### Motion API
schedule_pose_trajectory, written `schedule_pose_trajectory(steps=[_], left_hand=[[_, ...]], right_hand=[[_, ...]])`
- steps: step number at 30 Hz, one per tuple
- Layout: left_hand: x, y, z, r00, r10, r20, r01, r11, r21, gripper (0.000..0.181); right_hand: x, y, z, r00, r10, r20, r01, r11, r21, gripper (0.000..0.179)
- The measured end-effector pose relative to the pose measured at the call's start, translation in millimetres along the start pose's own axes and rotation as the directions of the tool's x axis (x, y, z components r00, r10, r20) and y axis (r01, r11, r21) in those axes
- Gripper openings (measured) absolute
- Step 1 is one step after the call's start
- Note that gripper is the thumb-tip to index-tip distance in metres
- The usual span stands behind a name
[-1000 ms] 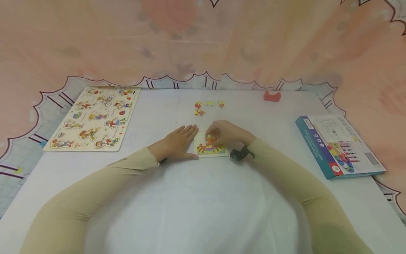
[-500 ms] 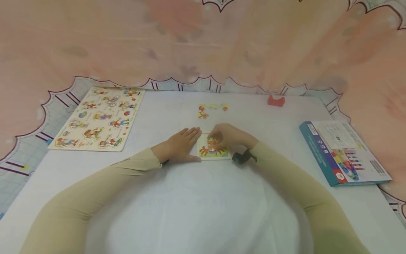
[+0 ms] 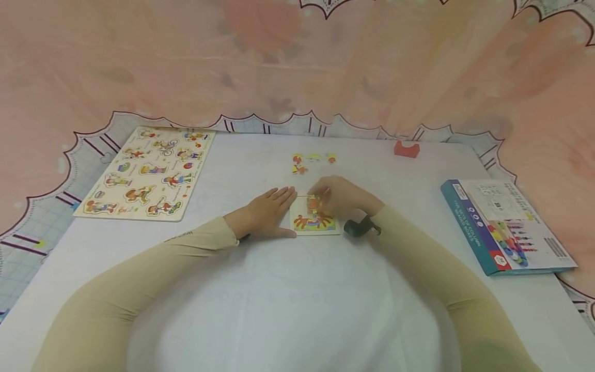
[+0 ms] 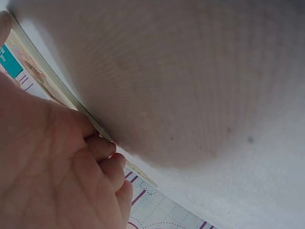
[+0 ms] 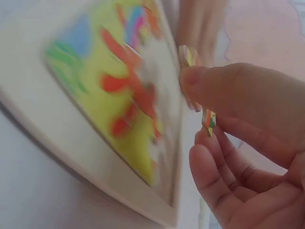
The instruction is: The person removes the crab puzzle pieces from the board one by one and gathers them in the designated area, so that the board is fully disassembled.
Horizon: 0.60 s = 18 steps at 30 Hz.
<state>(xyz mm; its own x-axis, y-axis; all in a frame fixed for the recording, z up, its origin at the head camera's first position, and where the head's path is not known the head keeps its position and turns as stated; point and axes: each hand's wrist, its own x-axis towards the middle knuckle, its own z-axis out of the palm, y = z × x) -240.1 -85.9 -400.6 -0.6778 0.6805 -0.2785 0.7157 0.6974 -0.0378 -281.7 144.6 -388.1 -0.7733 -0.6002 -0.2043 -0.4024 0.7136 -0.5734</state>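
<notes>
A small square jigsaw board [image 3: 316, 232] with a pale rim and a red figure over a rainbow lies mid-table. My left hand [image 3: 265, 214] lies with straight fingers along its left edge, touching it. Over the board's upper right part is my right hand [image 3: 346, 197]. In the right wrist view its thumb and fingers pinch a thin coloured puzzle piece [image 5: 189, 56], tilted above a bare part of the tray; the fingers hide much of it. Several loose puzzle pieces [image 3: 314, 157] lie beyond the board.
A large picture board [image 3: 144, 173] with children figures lies at the left. At the right is a flat teal and white box [image 3: 509, 227]. A red curved block [image 3: 406, 150] sits near the table's far edge, before a patterned cloth.
The head view has shifted slightly, moving the scene right and down. My right hand has risen a little at the board, still pinching the piece. The left hand keeps its place against the board.
</notes>
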Motion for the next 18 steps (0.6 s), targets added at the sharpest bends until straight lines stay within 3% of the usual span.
schedule_pose_trajectory(steps=[7, 14, 18], left_hand=[[-1.5, 1.0, 0.5, 1.000, -0.007, -0.005, 0.007, 1.000, -0.012, 0.101], [-2.4, 4.1, 0.9, 1.000, -0.005, 0.013, 0.005, 1.000, -0.025, 0.100], [-3.2, 3.7, -1.9, 1.000, -0.012, -0.001, 0.012, 1.000, -0.018, 0.099]], right_hand=[[13.3, 11, -20, 0.993, -0.001, -0.121, 0.007, 0.999, 0.049, 0.043], [29.5, 25, -30, 0.970, 0.040, -0.241, -0.006, 0.990, 0.140, 0.042], [41.0, 28, -35, 0.955, 0.076, -0.286, -0.037, 0.989, 0.142, 0.038]])
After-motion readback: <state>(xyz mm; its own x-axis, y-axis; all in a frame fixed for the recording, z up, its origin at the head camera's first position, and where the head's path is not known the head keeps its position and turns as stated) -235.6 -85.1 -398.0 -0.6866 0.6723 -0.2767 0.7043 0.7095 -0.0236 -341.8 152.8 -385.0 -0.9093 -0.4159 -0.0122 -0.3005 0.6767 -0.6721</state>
